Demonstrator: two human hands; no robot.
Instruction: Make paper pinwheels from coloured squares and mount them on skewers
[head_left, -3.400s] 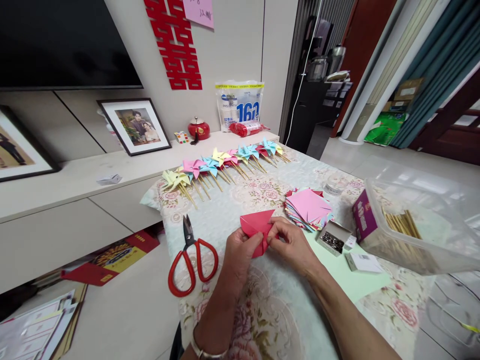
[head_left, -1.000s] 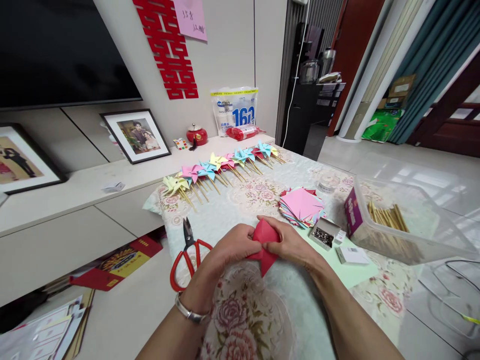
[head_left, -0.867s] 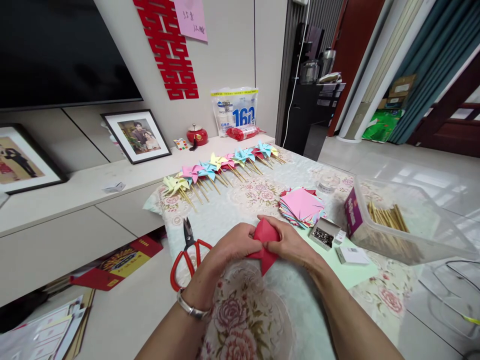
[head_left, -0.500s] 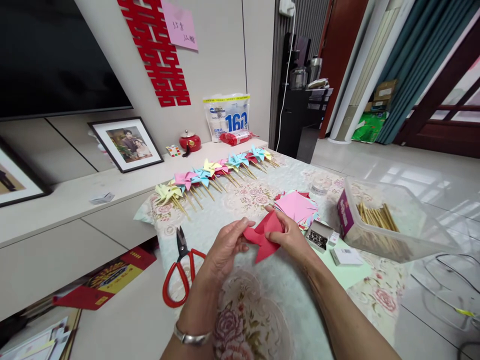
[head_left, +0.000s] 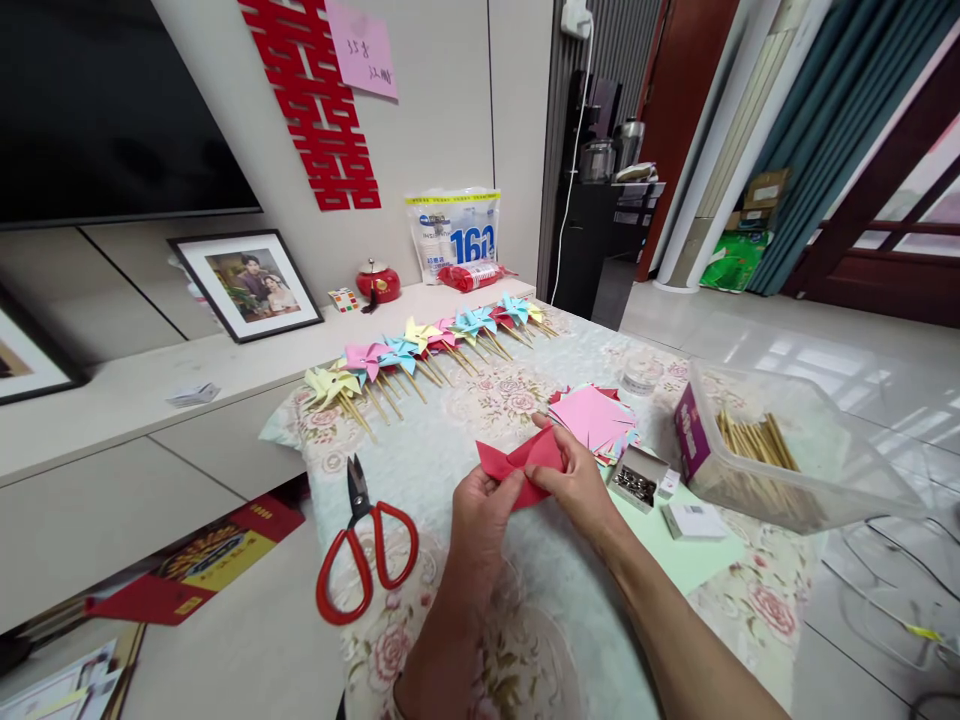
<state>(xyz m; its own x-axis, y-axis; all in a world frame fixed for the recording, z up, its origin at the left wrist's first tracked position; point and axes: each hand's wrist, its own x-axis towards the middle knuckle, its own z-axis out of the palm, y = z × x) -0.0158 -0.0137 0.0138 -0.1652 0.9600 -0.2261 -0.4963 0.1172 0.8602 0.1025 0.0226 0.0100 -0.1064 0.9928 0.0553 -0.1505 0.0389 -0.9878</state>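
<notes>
Red paper (head_left: 500, 461): partly folded in the head view, raised above the floral tablecloth (head_left: 480, 400) and held between both hands.
Left hand (head_left: 484, 505): pinches the paper's near left part, thumb close to the middle.
Right hand (head_left: 576, 475): grips the right side, thumb pressed near the centre, fingers partly hidden behind.
Fold: the step in hand looks like bringing the points in to the centre; no fastener shows there.
Next move: seems to call for a firm thumb pinch, so that the gathered points do not spring open while any loose one is drawn in.
Small metal pieces (head_left: 636, 487): in an open box near the right hand, beside the paper stack (head_left: 592, 418).
Scissors (head_left: 361, 508): lie left of the left hand, untouched.
Pinwheels (head_left: 421, 334): rowed along the far side, sticks pointing nearer.
</notes>
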